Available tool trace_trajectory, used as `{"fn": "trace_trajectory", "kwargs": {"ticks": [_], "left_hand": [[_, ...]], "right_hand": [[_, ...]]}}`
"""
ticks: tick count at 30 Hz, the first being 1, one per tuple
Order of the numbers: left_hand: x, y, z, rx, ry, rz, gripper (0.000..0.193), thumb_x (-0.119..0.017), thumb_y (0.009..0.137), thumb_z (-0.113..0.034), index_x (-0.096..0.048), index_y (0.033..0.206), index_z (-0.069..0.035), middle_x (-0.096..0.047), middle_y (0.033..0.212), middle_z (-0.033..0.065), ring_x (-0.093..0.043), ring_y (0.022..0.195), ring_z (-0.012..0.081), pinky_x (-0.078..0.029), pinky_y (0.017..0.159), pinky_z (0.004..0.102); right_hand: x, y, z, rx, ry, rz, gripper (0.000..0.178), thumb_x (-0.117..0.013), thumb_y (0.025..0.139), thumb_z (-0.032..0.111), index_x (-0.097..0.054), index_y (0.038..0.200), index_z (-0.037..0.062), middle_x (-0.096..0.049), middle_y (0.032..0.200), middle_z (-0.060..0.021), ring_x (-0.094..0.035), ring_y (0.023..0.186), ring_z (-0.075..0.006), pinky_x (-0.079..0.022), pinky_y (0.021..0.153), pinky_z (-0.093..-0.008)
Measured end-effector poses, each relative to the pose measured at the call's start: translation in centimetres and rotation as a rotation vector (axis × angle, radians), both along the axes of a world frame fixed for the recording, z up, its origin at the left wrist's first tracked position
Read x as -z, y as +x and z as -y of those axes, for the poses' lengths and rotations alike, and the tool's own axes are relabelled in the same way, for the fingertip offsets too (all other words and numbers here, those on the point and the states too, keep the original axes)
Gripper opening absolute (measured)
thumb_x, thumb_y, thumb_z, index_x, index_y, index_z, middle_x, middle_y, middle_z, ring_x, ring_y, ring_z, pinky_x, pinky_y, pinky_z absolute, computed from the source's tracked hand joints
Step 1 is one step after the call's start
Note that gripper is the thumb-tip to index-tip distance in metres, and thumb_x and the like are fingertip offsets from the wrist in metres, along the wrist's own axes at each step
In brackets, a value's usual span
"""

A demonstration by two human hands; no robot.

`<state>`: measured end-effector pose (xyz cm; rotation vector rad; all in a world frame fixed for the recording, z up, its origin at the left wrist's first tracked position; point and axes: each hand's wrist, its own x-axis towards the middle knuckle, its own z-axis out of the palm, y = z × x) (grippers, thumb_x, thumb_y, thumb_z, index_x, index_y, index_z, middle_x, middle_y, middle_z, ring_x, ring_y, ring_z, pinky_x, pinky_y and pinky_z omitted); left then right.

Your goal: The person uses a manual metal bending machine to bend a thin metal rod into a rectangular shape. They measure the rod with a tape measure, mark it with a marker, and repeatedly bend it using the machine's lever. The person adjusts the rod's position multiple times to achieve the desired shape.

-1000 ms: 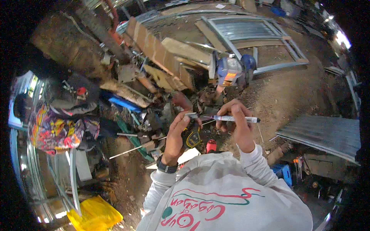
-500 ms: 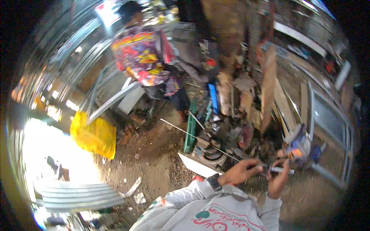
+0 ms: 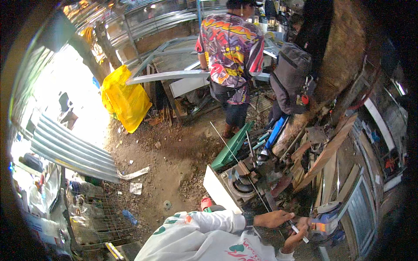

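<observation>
You pinched the white marker pen [image 3: 296, 229] in your right hand [image 3: 294, 242], its far end close to the curled fingertips of your left hand [image 3: 274, 219]; whether those gripped anything, I couldn't tell.

Daylight strong from left; doorway [image 3: 80, 93] burnt out to white, glare reaching the corrugated sheet [image 3: 72, 145]. Dirt floor [image 3: 163, 172] evenly lit, deep shadow upper right beside the post [image 3: 344, 48]. Marker [image 3: 295, 228] slightly soft. Fisheye bends edges; corners black.
</observation>
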<state>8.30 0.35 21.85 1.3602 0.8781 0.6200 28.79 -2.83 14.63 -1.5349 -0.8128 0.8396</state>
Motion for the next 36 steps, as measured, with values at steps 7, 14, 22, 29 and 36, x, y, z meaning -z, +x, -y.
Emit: {"fn": "trace_trajectory", "kwargs": {"ticks": [7, 14, 22, 29, 36], "left_hand": [[-2.2, -5.0, 1.6, -0.018, 0.099, 0.149, 0.069, -0.026, 0.105, -0.053, -0.053, 0.12, 0.009, -0.061, 0.111, 0.0244, -0.058, 0.106, 0.029, -0.046, 0.095, 0.0388], [1.5, -12.7, 2.1, 0.104, -0.512, 0.566, 0.054, -0.037, 0.106, -0.044, -0.06, 0.125, 0.0, -0.065, 0.117, 0.0064, -0.061, 0.103, 0.0135, -0.049, 0.091, 0.0328], [1.1, -22.6, 4.1, 0.266, -1.134, 0.546, 0.036, -0.046, 0.103, -0.037, -0.065, 0.098, -0.007, -0.068, 0.082, 0.0014, -0.06, 0.056, 0.0131, -0.05, 0.05, 0.0269], [1.3, -25.5, 3.7, 0.113, -0.989, 0.58, 0.045, -0.045, 0.103, -0.044, -0.064, 0.102, -0.003, -0.067, 0.085, 0.0042, -0.063, 0.069, 0.0135, -0.053, 0.062, 0.0278], [3.4, -22.5, 3.1, -0.852, -0.646, 0.624, 0.043, -0.047, 0.102, -0.046, -0.063, 0.098, -0.006, -0.059, 0.094, 0.0015, -0.052, 0.09, 0.0128, -0.041, 0.086, 0.0284]], "right_hand": [[-5.8, -4.8, -3.2, -0.028, -0.13, -0.18, 0.041, -0.049, 0.098, 0.049, -0.055, 0.103, 0.0093, -0.05, 0.086, 0.0001, -0.05, 0.083, -0.0154, -0.039, 0.077, -0.0301], [-7.8, -15.6, 1.2, -0.32, 0.055, 0.032, 0.045, -0.051, 0.097, 0.046, -0.044, 0.068, 0.0122, -0.041, 0.065, 0.0032, -0.04, 0.06, -0.0101, -0.027, 0.055, -0.0269], [-6.0, -22.3, 1.4, -0.795, 0.53, 0.402, 0.031, -0.05, 0.088, 0.021, -0.047, 0.06, 0.0068, -0.049, 0.06, -0.0057, -0.046, 0.049, -0.0182, -0.034, 0.046, -0.0338], [-9.5, -26.5, -2.0, -0.976, 0.263, 0.402, 0.055, -0.038, 0.1, 0.046, -0.052, 0.069, 0.0028, -0.055, 0.073, -0.0131, -0.053, 0.063, -0.023, -0.039, 0.059, -0.0381], [-10.2, -28.5, -2.1, -0.531, -0.219, 0.015, 0.037, -0.048, 0.103, 0.037, -0.059, 0.115, 0.0041, -0.064, 0.113, -0.0075, -0.063, 0.088, -0.017, -0.05, 0.08, -0.03]]}}
